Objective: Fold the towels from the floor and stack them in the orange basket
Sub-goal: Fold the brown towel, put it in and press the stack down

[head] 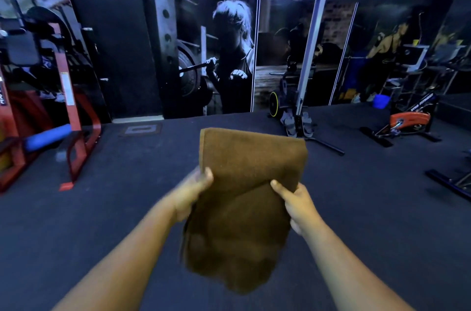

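While both our hands are raised in front of us, a brown towel (244,198) hangs between them, held up above the dark floor (102,208). Far to the left of our left hand (193,193) stands a red exercise frame (74,132) with a blue padded roller (48,136) lying across its low part. Left hand: clamped on the towel's left edge, thumb over the front, fingers hidden behind the cloth. Towel: folded over on itself, upper part standing stiffly above the hands with a straight top edge, lower part drooping below them in a loose, rounded bundle; lower edge blurred. Right hand (295,203): clamped on the towel's right edge, thumb pressed across the front fold, slightly lower than the left hand. The hands are apart, one on each side of the cloth. Beyond the right hand a rowing machine (297,112) stands upright against the mural wall (229,55), which carries large white lettering above. Farther right of the right hand, an orange-and-black exercise bike (407,122) sits on the floor, with a blue bucket (381,101) behind it.
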### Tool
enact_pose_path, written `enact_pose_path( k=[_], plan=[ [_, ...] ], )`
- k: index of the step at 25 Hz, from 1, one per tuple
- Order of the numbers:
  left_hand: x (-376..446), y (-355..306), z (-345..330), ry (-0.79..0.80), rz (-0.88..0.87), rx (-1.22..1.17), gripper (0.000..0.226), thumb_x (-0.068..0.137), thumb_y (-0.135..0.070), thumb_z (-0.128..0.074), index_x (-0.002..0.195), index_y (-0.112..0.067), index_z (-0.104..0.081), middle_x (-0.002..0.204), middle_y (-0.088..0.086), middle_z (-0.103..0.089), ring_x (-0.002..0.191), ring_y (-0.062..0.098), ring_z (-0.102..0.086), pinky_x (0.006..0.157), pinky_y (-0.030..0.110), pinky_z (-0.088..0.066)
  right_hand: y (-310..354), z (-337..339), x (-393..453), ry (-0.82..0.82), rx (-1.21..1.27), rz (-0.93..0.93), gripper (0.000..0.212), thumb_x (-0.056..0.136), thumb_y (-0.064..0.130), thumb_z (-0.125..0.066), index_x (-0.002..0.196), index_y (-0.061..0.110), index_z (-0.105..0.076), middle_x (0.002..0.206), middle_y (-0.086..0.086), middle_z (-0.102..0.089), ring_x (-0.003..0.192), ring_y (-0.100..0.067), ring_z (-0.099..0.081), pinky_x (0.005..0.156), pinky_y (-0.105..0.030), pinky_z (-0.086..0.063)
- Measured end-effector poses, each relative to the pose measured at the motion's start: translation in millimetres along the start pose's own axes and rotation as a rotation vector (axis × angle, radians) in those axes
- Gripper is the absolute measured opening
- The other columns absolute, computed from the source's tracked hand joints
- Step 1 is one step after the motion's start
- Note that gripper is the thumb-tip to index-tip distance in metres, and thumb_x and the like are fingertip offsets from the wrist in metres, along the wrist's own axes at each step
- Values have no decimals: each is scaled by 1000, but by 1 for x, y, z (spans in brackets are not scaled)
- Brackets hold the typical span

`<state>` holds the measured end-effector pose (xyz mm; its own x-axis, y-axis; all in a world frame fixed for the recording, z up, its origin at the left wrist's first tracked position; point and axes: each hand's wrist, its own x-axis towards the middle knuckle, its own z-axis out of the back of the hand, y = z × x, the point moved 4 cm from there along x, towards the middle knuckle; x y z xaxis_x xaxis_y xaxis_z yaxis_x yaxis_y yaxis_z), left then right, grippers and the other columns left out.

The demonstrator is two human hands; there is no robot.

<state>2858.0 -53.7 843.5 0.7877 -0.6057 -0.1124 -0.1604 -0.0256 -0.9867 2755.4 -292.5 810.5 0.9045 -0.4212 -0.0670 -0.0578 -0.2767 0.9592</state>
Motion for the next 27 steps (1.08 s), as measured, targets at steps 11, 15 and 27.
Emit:
enact_pose_path(
  k=[11, 15, 27],
  plan=[
    [24, 117, 12, -415, 322, 152, 41, 102, -37, -62, 133, -11, -55, 131, 11, -63, 117, 25, -61, 106, 47, -49, -71, 56, 1, 39, -278, -266, 61, 86, 19, -82, 137, 17, -49, 125, -2, -68, 111, -16, -67, 83, -25, -55],
    [30, 101, 11, -395, 171, 131, 65, 95, -38, -72, 146, -24, -35, 141, 9, -51, 126, 23, -57, 112, 44, -46, -69, 63, 13, -136, -213, -110, 47, 92, 14, -75, 130, 21, -47, 113, -7, -59, 96, -17, -63, 82, -32, -55],
    [70, 87, -4, -6, 150, 734, 90, 73, -24, -92, 147, -40, -44, 142, -11, -48, 128, 12, -51, 111, 40, -47, -39, 107, 65, 272, -1100, 42, 72, 78, 19, -85, 132, 38, -41, 119, 14, -54, 107, -8, -57, 87, -26, -50]
  ],
)
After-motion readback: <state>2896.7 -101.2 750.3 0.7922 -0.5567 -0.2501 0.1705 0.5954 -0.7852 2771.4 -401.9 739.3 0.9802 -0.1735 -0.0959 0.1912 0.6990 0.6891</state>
